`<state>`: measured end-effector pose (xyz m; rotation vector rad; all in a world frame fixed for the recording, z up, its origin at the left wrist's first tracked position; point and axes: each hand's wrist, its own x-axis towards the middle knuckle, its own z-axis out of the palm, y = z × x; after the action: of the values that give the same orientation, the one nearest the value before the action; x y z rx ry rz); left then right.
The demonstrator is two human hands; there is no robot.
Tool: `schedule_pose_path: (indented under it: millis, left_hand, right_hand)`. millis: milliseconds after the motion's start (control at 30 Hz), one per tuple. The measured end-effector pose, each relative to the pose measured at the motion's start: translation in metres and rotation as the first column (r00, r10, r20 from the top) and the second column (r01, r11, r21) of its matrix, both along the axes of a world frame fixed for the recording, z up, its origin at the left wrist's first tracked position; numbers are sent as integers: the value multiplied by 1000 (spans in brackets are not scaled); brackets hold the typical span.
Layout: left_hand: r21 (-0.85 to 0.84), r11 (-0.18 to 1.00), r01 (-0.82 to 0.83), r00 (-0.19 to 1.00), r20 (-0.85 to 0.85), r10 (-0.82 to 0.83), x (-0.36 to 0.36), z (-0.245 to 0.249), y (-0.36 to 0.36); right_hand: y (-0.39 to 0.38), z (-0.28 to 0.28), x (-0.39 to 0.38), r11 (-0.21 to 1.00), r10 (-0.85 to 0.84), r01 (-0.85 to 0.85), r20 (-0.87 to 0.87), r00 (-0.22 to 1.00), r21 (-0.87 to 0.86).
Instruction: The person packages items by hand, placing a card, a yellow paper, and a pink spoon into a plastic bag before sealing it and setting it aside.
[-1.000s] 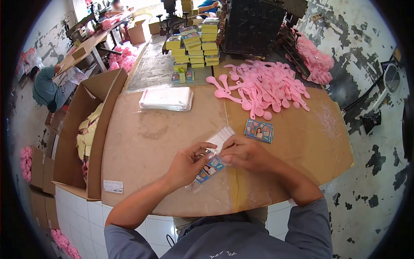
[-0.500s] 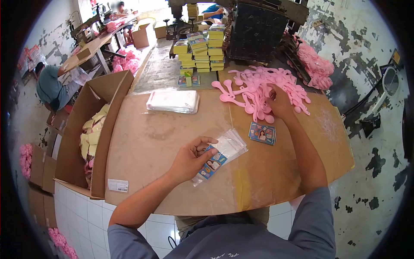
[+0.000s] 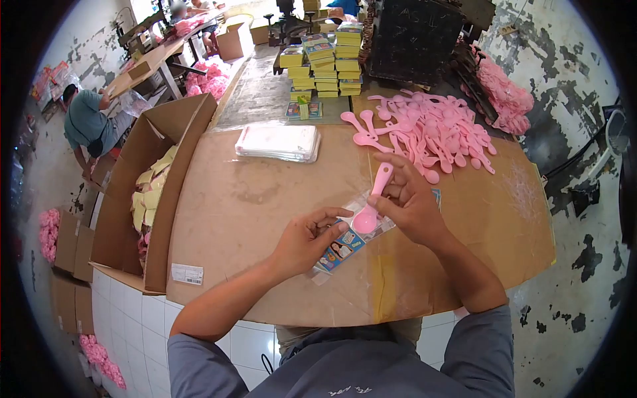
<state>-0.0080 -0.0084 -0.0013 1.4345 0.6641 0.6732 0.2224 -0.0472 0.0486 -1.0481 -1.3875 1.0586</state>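
My left hand [image 3: 304, 240] pinches a clear plastic bag with a blue printed card [image 3: 343, 250] inside, low over the middle of the cardboard-topped table [image 3: 259, 225]. In my right hand [image 3: 411, 202] is a pink spoon [image 3: 366, 219], held by its handle with the bowl pointing down, right at the bag's upper end. Further clear bags [image 3: 385, 229] lie under the spoon and partly behind my right hand. Beyond that hand spreads a heap of pink spoons [image 3: 441, 129]. Another blue card is mostly hidden behind my right hand.
A stack of clear bags [image 3: 279, 142] lies at the back. Behind it stand piles of cards [image 3: 325, 66] and a black machine [image 3: 415, 43]. An open carton [image 3: 179, 192] with yellow scraps borders the left side. A person [image 3: 89, 126] sits at the far left.
My right hand has come from the spoon heap towards my left hand, now with one pink spoon. My left hand still holds the bagged card. The camera view has shifted slightly.
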Motion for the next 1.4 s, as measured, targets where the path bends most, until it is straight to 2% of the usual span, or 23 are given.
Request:
schedule_pose_path:
  millis: [33,100,200,233,333,400,467,533,633,733,833,900,967,1067,1100,1133,1233,1333,1400]
  left_hand:
    - [-19,1000,14,1000,-25,-15,0,3,0]
    - [-61,997,43,996,-77,-48,-1,6,-1]
    - [-94,996,-8,996,-93,-1,1,5,-3]
    - [-65,998,-10,999,-51,7,1,0,-2]
    - [-23,1000,-14,998,60,16,2,-12,1]
    - [-53,999,-5,994,113,11,2,-10,0]
    - [-123,992,36,995,99,-23,-4,-10,3]
    - [-179,980,81,991,116,-61,-7,-5,6]
    - [-220,961,168,974,188,-128,-8,3,7]
    - [-235,940,249,952,237,-193,-9,1,7]
    - [-290,903,317,930,284,-235,-11,-2,7]
    - [-335,846,414,886,360,-291,-17,4,12]
    - [-352,825,442,866,407,-291,-21,2,15]
    - [-329,792,514,820,460,-341,-24,5,17]
    - [-316,776,545,800,473,-369,-24,6,17]
    - [-276,834,478,835,437,-334,-22,3,16]
    - [-129,954,270,919,332,-215,-13,0,10]
    - [56,991,124,960,246,-134,-15,19,5]
    - [177,981,84,968,219,-122,-17,21,2]
  right_hand:
    - [-1,-2,-1,1000,3,-3,37,999,5]
    - [-1,-8,-4,999,-34,34,-5,999,13]
    - [-2,-22,-9,996,-87,87,-14,996,18]
    - [-4,-25,-11,994,-104,104,-7,995,19]
    - [-15,-27,-17,998,-44,35,158,986,58]
    - [-13,-23,-12,981,108,-145,254,961,131]
    - [-11,-21,-8,963,220,-242,179,959,116]
    - [-9,-21,-7,962,274,-272,-81,958,30]
    - [0,-3,-5,974,218,-213,-48,975,81]
    - [2,14,3,913,317,-391,405,857,113]
    - [7,30,11,809,470,-581,500,727,86]
    - [3,45,4,837,415,-504,354,838,213]
    - [1,50,-4,859,325,-425,338,884,285]
    - [-6,45,-13,881,194,-356,448,873,311]
    - [-8,42,-14,886,199,-353,441,875,300]
    - [-8,42,-16,891,203,-349,433,878,290]
    - [-16,67,-20,796,96,-360,486,868,486]
    - [-32,94,-18,717,-249,-414,762,598,560]
    - [-31,95,-17,757,-301,-373,793,529,536]
